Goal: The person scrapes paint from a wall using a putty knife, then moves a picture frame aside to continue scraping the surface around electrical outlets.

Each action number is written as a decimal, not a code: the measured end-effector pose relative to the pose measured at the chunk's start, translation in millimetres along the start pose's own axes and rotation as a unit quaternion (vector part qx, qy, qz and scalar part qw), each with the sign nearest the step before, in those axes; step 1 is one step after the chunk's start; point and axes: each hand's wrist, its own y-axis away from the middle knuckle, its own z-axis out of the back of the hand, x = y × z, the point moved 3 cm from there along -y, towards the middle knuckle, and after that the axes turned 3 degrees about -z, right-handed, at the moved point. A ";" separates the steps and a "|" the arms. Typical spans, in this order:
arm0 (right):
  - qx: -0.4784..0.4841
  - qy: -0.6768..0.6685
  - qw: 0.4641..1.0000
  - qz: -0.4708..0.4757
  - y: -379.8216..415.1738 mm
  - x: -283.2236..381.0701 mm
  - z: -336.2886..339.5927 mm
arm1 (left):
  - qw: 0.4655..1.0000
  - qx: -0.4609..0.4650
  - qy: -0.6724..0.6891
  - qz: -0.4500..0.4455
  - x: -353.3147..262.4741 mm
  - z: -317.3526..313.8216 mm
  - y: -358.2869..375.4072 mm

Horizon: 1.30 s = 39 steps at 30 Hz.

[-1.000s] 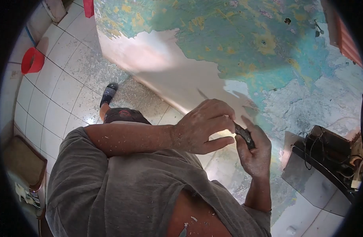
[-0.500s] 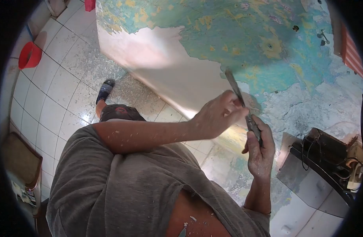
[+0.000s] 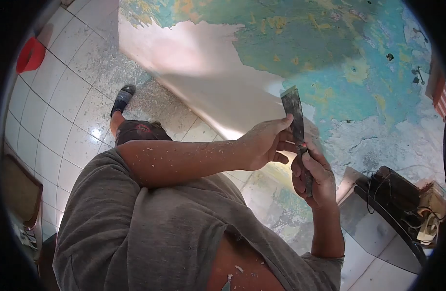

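Low on its handle, my right hand (image 3: 318,177) grips a paint scraper (image 3: 292,106) with a dark, worn blade. The blade points up and away from me, its broad face showing. My left hand (image 3: 267,144) pinches the blade's side, thumb on the metal and the other fingers curled behind, partly hidden. Beyond the blade tip stands a wall (image 3: 213,89) with a bare whitish area bordering patchy green paint (image 3: 300,48). Pale flakes stick to my left forearm and shirt.
A tiled floor (image 3: 58,111) strewn with paint dust lies at left, with a red container (image 3: 31,55) and a brown chair (image 3: 21,191). My foot (image 3: 122,99) is beside the wall's base. At right, a dark shelf (image 3: 393,223) holds a black box (image 3: 393,191) and cables.
The scraper has turned from nearly edge-on to showing its broad face. My left hand has shifted, its thumb now on the blade. The view has moved slightly.
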 end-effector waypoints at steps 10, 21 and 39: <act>0.016 0.153 0.987 -0.037 -39.0 12.5 -20.5 | 0.999 -0.035 -0.001 -0.005 -10.0 24.7 -4.4; -0.006 0.178 0.984 -0.006 -14.4 33.6 -18.1 | 0.989 0.043 -0.102 -0.099 -14.2 -11.4 -3.4; 0.000 0.203 0.979 -0.023 1.5 27.8 -32.3 | 0.994 0.009 -0.101 -0.051 -2.0 -10.9 17.4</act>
